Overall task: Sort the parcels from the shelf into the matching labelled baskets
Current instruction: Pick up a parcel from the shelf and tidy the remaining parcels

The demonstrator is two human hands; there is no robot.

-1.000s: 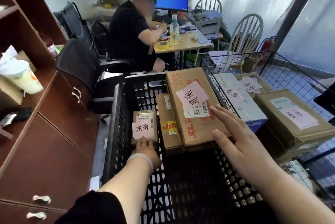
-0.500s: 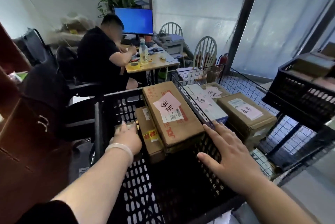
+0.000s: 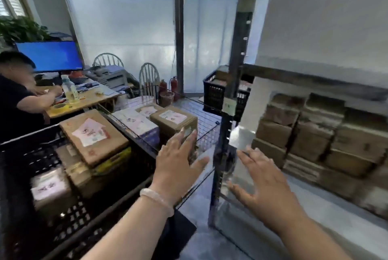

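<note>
From the head view, the left hand (image 3: 178,161), with a pale bead bracelet (image 3: 156,198) on its wrist, is raised with fingers spread and holds nothing; its fingertips overlap the near corner of a brown cardboard box with a white label (image 3: 174,121), but contact cannot be told through the blur. The right hand (image 3: 266,184) is also splayed and empty, held up in front of the dark metal shelf post (image 3: 226,133). Right of that post, stacked brown cardboard parcels (image 3: 315,133) fill the shelf, smeared by blur. At the left, a black slatted plastic basket (image 3: 31,140) holds a large flat brown parcel with a pink-and-white label (image 3: 92,137) lying on other boxes, and a small labelled parcel (image 3: 50,190) beside them. The labelled brown box sits in the wire mesh basket (image 3: 201,125), beside a white-and-blue carton (image 3: 136,125).
</note>
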